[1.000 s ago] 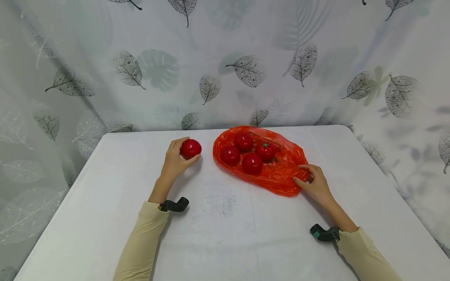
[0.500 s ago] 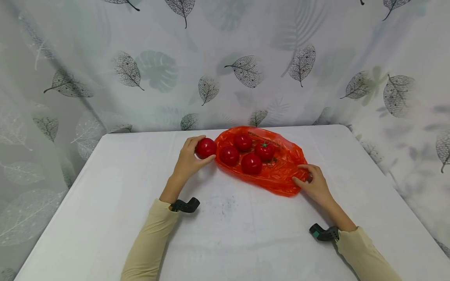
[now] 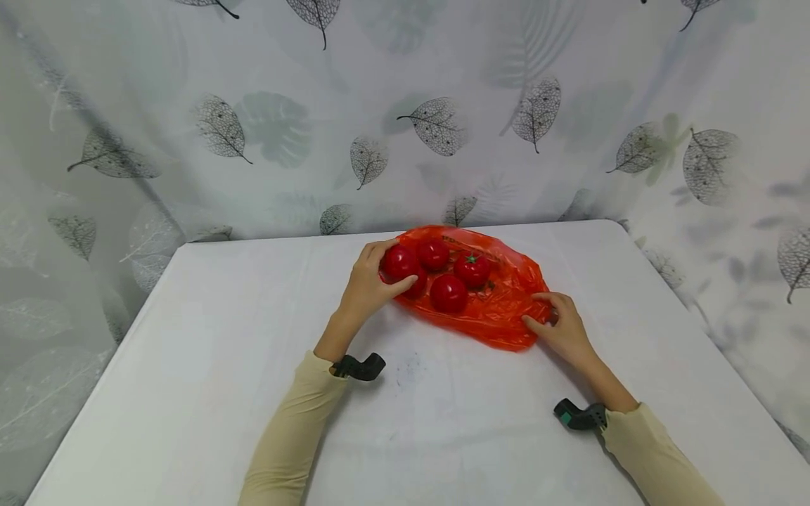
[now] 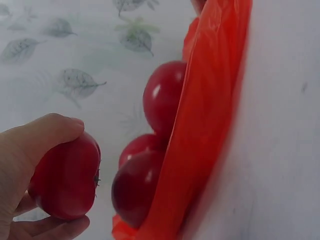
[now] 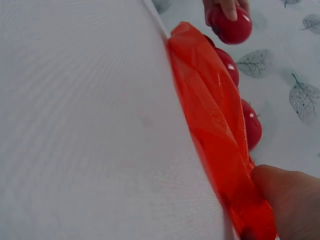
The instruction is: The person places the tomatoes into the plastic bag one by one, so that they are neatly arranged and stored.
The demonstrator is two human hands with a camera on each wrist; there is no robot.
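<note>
My left hand (image 3: pixel 367 287) grips a red tomato (image 3: pixel 399 262) between thumb and fingers, over the left end of a red plastic bag (image 3: pixel 496 323). In the left wrist view this held tomato (image 4: pixel 70 180) is apart from the bag, its stem end facing the tomatoes there. Several more tomatoes (image 3: pixel 448 294) lie on the bag, and one has a green calyx (image 3: pixel 471 258). The held tomato partly covers one of them in the head view. At the bag's right end, my right hand (image 3: pixel 567 334) pinches the plastic; its thumb (image 5: pixel 267 182) presses on the folded edge.
A white table (image 3: pixel 436 422) carries the bag near its back edge. Behind it hangs a leaf-patterned curtain (image 3: pixel 278 183). Dark wrist cameras are strapped on the left wrist (image 3: pixel 359 367) and the right wrist (image 3: pixel 579 414).
My left hand has carried its tomato rightward, from the table left of the bag to over the bag's left end. The right hand has kept its hold on the bag, nearly still.
</note>
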